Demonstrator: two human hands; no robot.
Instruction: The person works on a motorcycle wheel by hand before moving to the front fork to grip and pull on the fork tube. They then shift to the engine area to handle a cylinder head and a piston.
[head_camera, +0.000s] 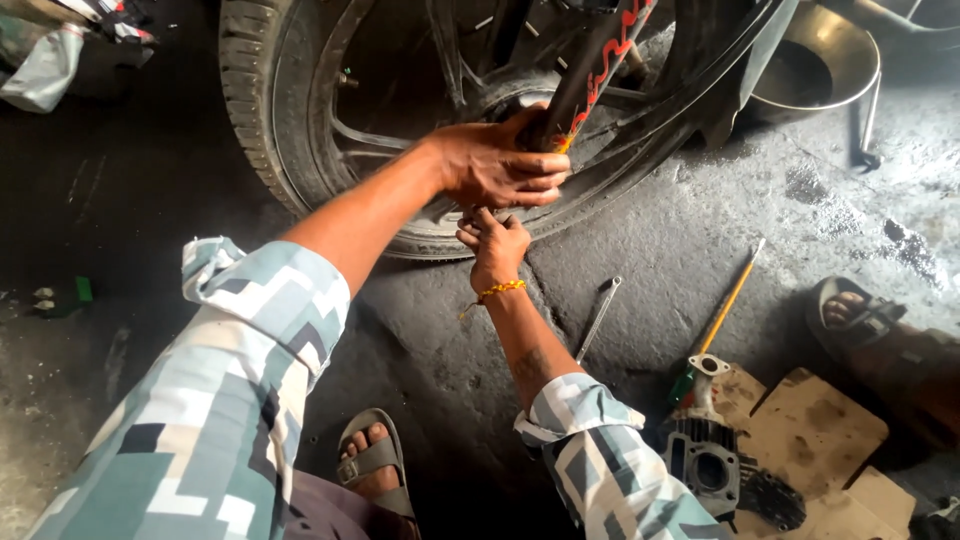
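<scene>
A motorcycle front wheel (262, 110) with a black tyre stands on the concrete floor ahead of me. My left hand (500, 165) is wrapped around the lower end of the black fork leg (600, 50), which carries red and yellow markings, near the wheel hub. Just below it, my right hand (493, 240), with a yellow thread band at the wrist, reaches up under the axle area; its fingers are curled, and what they grip is hidden.
A spanner (598, 318) and a long yellow-handled screwdriver (728, 305) lie on the floor at right. An engine cylinder block (700, 460) rests on cardboard (815, 435). Another person's sandalled foot (860, 320) is at far right. A metal pan (830, 55) sits behind the wheel. My own sandalled foot (375, 465) is below.
</scene>
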